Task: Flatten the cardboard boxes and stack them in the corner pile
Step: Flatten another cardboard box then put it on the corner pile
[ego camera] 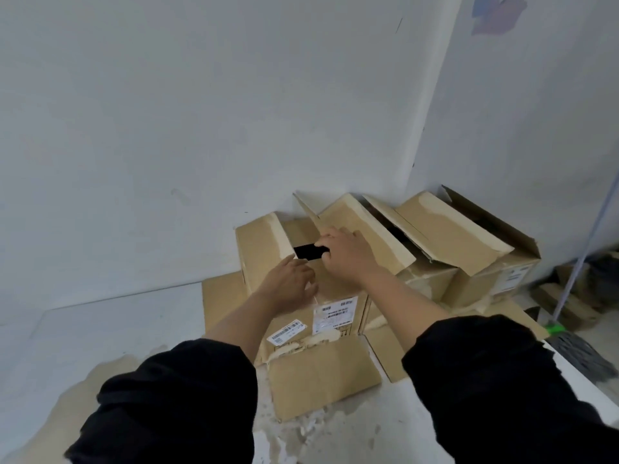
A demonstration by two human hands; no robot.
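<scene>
A brown cardboard box with white shipping labels stands on the floor near the corner, its top flaps partly open over a dark gap. My left hand rests on the near top flap, fingers spread. My right hand curls its fingers over the edge of the far flap at the gap. A loose bottom flap hangs forward onto the floor. A second box with raised flaps stands to the right against the wall. Flat cardboard lies under both boxes.
White walls meet in a corner right behind the boxes. A mop with a grey head and a pale handle leans at the right, beside dark clutter. The pale floor stretches to the left, with a stained patch near my left sleeve.
</scene>
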